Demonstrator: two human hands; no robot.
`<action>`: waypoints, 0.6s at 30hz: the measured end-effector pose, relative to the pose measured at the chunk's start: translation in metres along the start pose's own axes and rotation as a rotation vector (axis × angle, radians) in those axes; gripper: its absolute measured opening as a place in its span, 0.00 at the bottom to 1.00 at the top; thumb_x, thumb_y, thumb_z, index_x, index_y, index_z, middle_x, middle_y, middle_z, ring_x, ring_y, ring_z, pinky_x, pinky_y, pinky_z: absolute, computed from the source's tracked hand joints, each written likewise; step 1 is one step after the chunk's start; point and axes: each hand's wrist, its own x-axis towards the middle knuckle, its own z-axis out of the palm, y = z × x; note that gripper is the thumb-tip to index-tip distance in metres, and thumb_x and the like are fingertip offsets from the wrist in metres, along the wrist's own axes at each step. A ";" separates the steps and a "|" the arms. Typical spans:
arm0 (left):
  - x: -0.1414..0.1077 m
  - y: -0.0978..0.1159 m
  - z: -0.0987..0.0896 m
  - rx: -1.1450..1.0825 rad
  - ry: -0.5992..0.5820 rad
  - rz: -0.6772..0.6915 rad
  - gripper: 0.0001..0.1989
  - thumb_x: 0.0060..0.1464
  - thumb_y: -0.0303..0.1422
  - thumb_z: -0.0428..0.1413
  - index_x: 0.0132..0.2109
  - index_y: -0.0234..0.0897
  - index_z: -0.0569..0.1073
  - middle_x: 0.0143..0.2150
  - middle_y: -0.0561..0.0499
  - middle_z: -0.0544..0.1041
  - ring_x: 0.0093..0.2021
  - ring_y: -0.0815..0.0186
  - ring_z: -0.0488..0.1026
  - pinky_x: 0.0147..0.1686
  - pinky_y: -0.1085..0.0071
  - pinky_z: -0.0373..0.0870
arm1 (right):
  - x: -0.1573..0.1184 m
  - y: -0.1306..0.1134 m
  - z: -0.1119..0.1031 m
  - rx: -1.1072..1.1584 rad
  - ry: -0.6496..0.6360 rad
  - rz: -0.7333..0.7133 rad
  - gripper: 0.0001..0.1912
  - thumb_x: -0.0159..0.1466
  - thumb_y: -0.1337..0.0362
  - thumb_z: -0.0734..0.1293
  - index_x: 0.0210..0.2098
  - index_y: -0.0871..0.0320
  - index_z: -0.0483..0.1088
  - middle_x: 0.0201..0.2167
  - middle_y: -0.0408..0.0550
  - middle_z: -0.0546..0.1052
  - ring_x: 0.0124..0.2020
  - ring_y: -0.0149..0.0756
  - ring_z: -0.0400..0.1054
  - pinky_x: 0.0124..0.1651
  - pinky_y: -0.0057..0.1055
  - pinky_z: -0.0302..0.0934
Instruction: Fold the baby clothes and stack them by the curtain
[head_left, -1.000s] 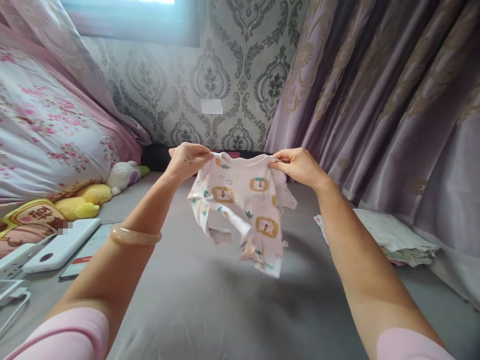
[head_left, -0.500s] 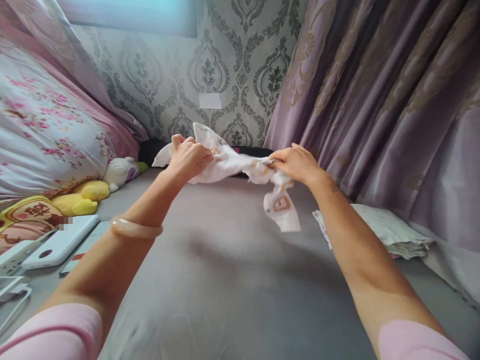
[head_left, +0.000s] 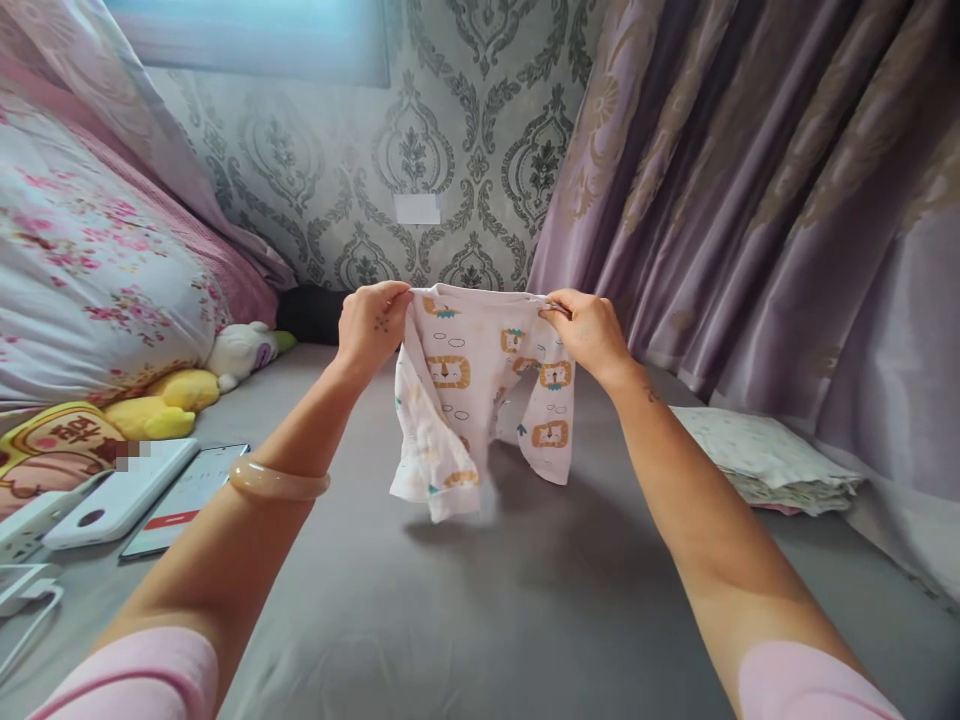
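Observation:
A small white baby shirt (head_left: 487, 350) printed with lion faces hangs in the air between my hands, over the grey sheet (head_left: 450, 620). My left hand (head_left: 373, 328) pinches its top left corner, beside the neckline. At the top right corner, my right hand (head_left: 589, 332) grips the fabric between thumb and fingers. The top edge is stretched nearly straight, while the sleeves droop on either side with their lower ends just above the sheet. Part of the shirt's lower middle is folded back and blurred.
Folded cloths (head_left: 765, 460) lie stacked at the right by the purple curtain (head_left: 735, 200). On the left are a phone (head_left: 184, 500), a white power bank (head_left: 124, 495), a power strip (head_left: 37, 525) and plush toys (head_left: 172, 390). A patterned wall (head_left: 300, 160) rises behind.
The shirt was bunched and twisted between my hands; now it hangs spread out, its printed side showing. Both hands stay at about the same height, the left turned more upright.

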 end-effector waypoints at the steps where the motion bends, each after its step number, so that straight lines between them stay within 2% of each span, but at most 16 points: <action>1: 0.000 0.001 0.001 0.006 0.051 -0.025 0.15 0.58 0.39 0.50 0.42 0.38 0.78 0.31 0.49 0.78 0.38 0.61 0.74 0.39 0.68 0.64 | 0.000 0.000 -0.001 0.008 0.006 0.009 0.09 0.65 0.60 0.67 0.40 0.54 0.78 0.32 0.48 0.81 0.35 0.40 0.72 0.39 0.33 0.59; 3: 0.000 0.002 0.002 0.023 0.133 -0.056 0.14 0.56 0.37 0.51 0.42 0.37 0.78 0.34 0.49 0.79 0.37 0.62 0.73 0.38 0.69 0.66 | 0.000 -0.001 -0.003 0.017 0.026 0.030 0.10 0.65 0.57 0.67 0.38 0.56 0.77 0.30 0.48 0.80 0.33 0.39 0.71 0.39 0.33 0.59; 9: -0.002 0.008 0.004 0.008 0.160 -0.073 0.10 0.57 0.33 0.51 0.41 0.37 0.76 0.35 0.50 0.77 0.37 0.64 0.71 0.42 0.68 0.68 | -0.002 -0.005 -0.009 0.047 0.052 0.015 0.13 0.68 0.56 0.63 0.38 0.58 0.75 0.30 0.49 0.78 0.34 0.40 0.71 0.39 0.34 0.61; 12: -0.007 0.012 0.006 0.002 0.200 -0.071 0.10 0.60 0.32 0.49 0.42 0.38 0.75 0.35 0.50 0.75 0.38 0.63 0.71 0.44 0.66 0.68 | -0.007 -0.010 -0.012 0.039 0.120 -0.046 0.15 0.70 0.56 0.60 0.40 0.58 0.73 0.34 0.51 0.78 0.38 0.41 0.72 0.42 0.35 0.62; 15: -0.015 0.019 0.005 0.004 0.330 -0.032 0.11 0.63 0.31 0.47 0.45 0.38 0.73 0.37 0.49 0.72 0.41 0.62 0.70 0.47 0.63 0.67 | -0.016 -0.018 -0.016 -0.010 0.210 -0.145 0.16 0.72 0.56 0.56 0.43 0.57 0.71 0.40 0.52 0.77 0.43 0.42 0.71 0.45 0.37 0.64; 18: -0.027 0.027 -0.005 0.085 0.507 0.078 0.12 0.65 0.31 0.46 0.48 0.36 0.72 0.41 0.46 0.69 0.47 0.60 0.67 0.52 0.58 0.64 | -0.028 -0.026 -0.028 -0.079 0.277 -0.231 0.16 0.73 0.56 0.54 0.47 0.56 0.70 0.43 0.52 0.76 0.46 0.42 0.71 0.45 0.37 0.65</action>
